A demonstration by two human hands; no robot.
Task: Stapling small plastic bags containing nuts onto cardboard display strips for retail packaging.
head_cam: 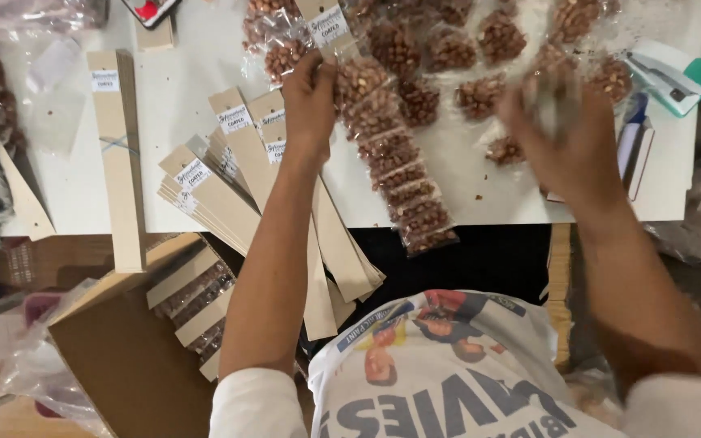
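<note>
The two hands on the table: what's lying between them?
In the head view, small clear packets of peanuts lie on the white table between the left hand and the right hand.

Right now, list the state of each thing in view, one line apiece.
Left hand: closed on the card strip's top.
Card strip of peanut packets: held, lying across the table edge.
Right hand: blurred; grip unclear.
Loose peanut packets: sealed, heaped on the white table.
Blank card strips: fanned in a pile, unfilled.
Cardboard box: open, holding filled strips.
Stapler: lying unused.
</note>
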